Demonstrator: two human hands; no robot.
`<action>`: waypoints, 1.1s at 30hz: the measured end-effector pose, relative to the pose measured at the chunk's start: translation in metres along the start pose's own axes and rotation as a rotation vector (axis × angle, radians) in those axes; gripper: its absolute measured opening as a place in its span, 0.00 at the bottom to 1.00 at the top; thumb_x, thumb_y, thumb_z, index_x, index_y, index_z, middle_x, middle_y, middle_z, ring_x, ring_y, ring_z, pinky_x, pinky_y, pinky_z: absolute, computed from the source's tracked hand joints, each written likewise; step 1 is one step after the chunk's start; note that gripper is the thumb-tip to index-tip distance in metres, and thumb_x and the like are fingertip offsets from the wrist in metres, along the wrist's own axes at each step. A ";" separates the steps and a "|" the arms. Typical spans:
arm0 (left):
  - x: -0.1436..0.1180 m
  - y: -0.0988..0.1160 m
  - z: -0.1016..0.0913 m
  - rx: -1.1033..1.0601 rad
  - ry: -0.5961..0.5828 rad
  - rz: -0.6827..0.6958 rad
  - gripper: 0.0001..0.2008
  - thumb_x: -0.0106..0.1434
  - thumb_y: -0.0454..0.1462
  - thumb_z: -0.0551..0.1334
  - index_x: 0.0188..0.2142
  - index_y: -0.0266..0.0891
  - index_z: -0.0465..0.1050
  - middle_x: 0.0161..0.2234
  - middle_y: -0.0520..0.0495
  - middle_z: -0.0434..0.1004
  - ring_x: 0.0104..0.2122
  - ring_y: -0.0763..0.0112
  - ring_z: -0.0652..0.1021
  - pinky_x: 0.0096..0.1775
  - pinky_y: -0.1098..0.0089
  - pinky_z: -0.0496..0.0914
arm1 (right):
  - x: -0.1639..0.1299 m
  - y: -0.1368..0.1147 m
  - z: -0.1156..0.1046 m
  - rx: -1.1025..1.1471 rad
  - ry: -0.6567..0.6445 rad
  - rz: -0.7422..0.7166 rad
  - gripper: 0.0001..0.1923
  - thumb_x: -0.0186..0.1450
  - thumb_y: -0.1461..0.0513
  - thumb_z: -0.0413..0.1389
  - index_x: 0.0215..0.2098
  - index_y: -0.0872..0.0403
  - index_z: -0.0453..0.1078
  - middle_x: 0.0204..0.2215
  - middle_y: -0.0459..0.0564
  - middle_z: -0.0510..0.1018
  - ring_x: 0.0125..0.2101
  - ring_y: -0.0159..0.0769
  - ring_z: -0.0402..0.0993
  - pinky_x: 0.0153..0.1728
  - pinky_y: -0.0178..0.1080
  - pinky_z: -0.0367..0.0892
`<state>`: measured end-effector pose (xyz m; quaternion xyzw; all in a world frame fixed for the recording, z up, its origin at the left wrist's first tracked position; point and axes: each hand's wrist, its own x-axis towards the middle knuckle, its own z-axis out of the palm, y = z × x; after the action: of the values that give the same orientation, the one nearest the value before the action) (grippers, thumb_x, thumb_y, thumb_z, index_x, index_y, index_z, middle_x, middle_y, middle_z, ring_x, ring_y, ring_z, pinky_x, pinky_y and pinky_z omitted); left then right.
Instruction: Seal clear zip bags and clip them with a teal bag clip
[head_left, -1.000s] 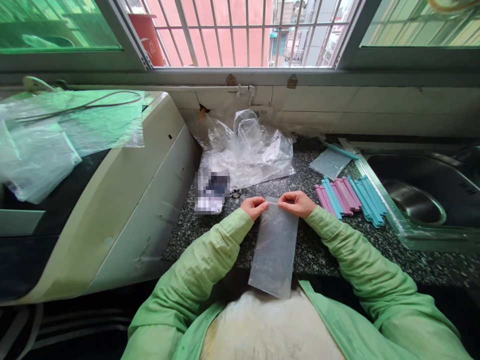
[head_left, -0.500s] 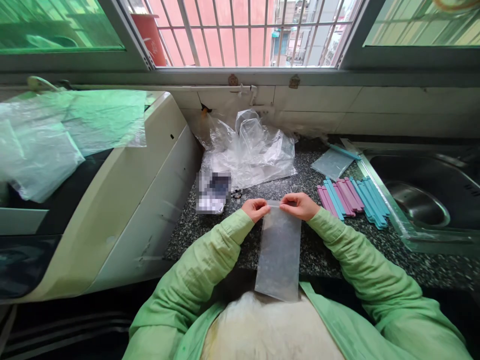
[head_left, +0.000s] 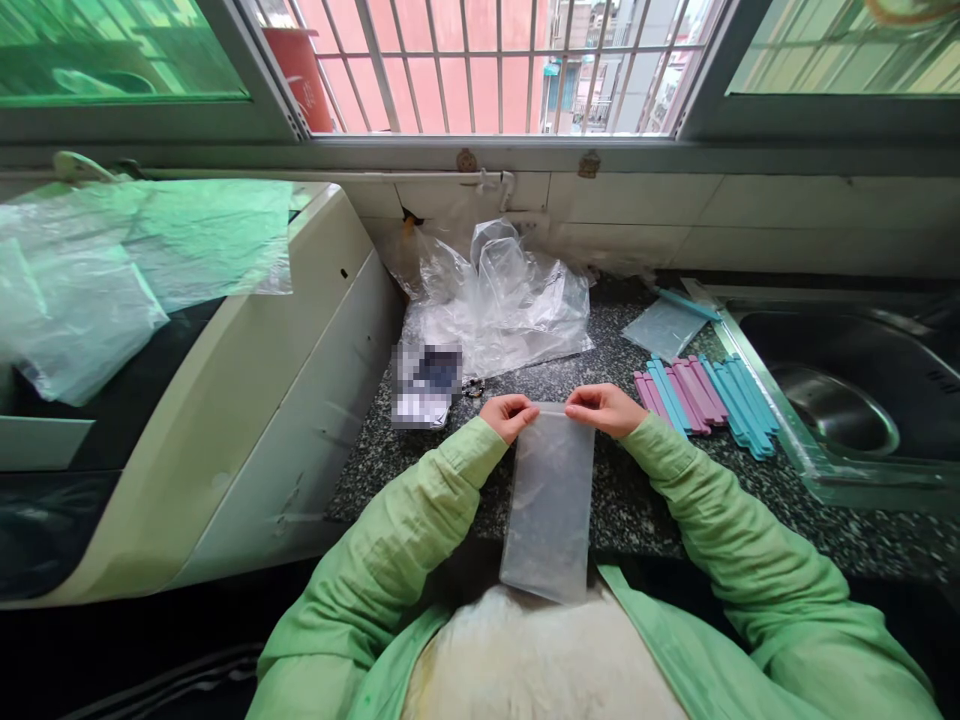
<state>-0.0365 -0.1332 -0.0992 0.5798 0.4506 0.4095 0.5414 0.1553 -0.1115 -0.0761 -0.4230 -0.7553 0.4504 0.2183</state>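
I am holding a small clear plastic bag [head_left: 550, 500] by its top edge, and it is lying flat on the speckled counter [head_left: 645, 500] straight in front of me, its lower end hanging past the counter's near edge toward my lap. My left hand [head_left: 508, 414] is pinching the top left corner between thumb and fingertips, and my right hand [head_left: 602, 408] is pinching the top right corner the same way, so the mouth is being stretched taut between them.

The film is thin and slippery, so I judge that one corner could be slipping out of my pinch if I am pulling unevenly, and the mouth would be going slack or folding crooked. Because the bottom is overhanging the edge, letting go with both hands at once could be sending the whole bag sliding off toward me.

Just to my right, pink and blue sealing sticks [head_left: 705, 393] are lying in a row beside the sink [head_left: 840, 410], near my right sleeve; a careless sweep of that forearm could be scattering them or nudging them into the basin. Behind my hands a crumpled heap of clear plastic [head_left: 499, 300] is sitting against the wall, and another flat bag [head_left: 664, 325] is lying near the sink's corner.
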 end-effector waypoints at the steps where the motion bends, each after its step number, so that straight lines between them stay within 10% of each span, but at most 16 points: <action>1: 0.000 0.001 0.000 0.005 0.005 0.007 0.19 0.42 0.49 0.63 0.17 0.34 0.64 0.14 0.56 0.58 0.18 0.81 0.60 0.23 0.76 0.55 | 0.000 0.000 -0.002 0.023 -0.019 0.010 0.19 0.52 0.49 0.54 0.23 0.58 0.67 0.18 0.45 0.68 0.20 0.27 0.61 0.22 0.32 0.57; 23: 0.002 -0.001 -0.007 0.019 -0.067 -0.078 0.22 0.37 0.52 0.64 0.16 0.34 0.63 0.13 0.58 0.55 0.17 0.82 0.57 0.21 0.76 0.51 | 0.000 -0.002 0.010 -0.166 0.071 -0.154 0.13 0.54 0.55 0.52 0.22 0.57 0.68 0.19 0.47 0.70 0.21 0.27 0.61 0.24 0.32 0.58; 33: 0.001 0.001 -0.004 0.116 -0.017 0.117 0.21 0.43 0.50 0.63 0.14 0.35 0.61 0.15 0.57 0.54 0.18 0.82 0.57 0.22 0.75 0.53 | 0.001 -0.001 0.010 -0.108 0.030 -0.087 0.15 0.54 0.54 0.51 0.22 0.58 0.67 0.18 0.46 0.68 0.21 0.27 0.59 0.23 0.32 0.56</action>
<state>-0.0397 -0.1312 -0.0978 0.6392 0.4342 0.4086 0.4858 0.1472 -0.1159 -0.0799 -0.4077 -0.7927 0.3928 0.2260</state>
